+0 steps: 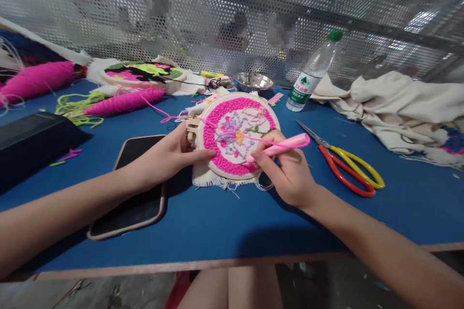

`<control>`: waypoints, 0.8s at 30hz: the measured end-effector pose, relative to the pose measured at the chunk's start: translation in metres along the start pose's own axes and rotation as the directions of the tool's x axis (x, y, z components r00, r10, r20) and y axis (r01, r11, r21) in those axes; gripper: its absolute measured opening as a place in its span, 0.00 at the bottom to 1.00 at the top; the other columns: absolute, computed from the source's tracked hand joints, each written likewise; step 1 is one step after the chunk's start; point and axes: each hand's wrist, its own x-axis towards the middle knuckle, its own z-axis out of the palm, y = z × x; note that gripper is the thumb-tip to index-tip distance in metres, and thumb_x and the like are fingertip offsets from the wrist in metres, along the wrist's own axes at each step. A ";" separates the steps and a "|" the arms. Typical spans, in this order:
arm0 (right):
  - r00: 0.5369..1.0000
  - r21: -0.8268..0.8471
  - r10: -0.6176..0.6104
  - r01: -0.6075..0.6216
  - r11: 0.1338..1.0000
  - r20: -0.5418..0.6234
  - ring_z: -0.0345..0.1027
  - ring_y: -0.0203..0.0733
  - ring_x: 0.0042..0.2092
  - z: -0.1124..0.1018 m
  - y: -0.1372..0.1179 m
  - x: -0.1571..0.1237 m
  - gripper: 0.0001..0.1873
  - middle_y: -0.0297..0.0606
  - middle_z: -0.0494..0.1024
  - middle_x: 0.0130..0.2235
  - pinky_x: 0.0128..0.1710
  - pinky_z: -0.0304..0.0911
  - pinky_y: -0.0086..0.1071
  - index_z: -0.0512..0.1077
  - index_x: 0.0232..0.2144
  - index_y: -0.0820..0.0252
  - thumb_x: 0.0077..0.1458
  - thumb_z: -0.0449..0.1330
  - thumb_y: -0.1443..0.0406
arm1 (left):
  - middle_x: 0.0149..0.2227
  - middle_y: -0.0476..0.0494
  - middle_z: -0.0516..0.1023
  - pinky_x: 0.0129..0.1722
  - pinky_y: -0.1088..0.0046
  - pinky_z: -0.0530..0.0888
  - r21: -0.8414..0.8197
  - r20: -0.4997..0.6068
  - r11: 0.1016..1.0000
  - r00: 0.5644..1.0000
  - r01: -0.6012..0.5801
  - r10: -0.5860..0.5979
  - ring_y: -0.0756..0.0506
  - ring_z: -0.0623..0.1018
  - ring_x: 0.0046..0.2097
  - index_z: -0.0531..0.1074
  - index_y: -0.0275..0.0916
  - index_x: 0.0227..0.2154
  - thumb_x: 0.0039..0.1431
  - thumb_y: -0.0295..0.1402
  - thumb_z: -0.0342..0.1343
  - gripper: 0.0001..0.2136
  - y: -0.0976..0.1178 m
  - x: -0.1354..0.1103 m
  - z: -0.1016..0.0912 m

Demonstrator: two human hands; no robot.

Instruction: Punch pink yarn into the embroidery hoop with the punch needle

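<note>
Hooped embroidery [232, 128] tilts over the table [217, 231], the left hand [177, 152] clasping its edge, the right hand [292, 171] pinching a pink punch needle [282, 147] near its lower right — filling the border, I'd say — so the next stab probably wants slack yarn [166, 119].
</note>
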 end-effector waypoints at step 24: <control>0.991 -0.132 -0.128 0.132 0.983 0.039 0.62 0.33 0.27 -0.003 0.007 0.000 0.11 0.34 0.69 0.30 0.29 0.59 0.30 0.66 0.27 0.58 0.61 0.56 0.62 | 0.57 0.43 0.72 0.52 0.63 0.73 -0.213 0.141 0.977 0.990 0.007 0.024 0.39 0.73 0.54 0.57 0.46 0.61 0.56 0.31 0.61 0.31 0.000 -0.002 -0.001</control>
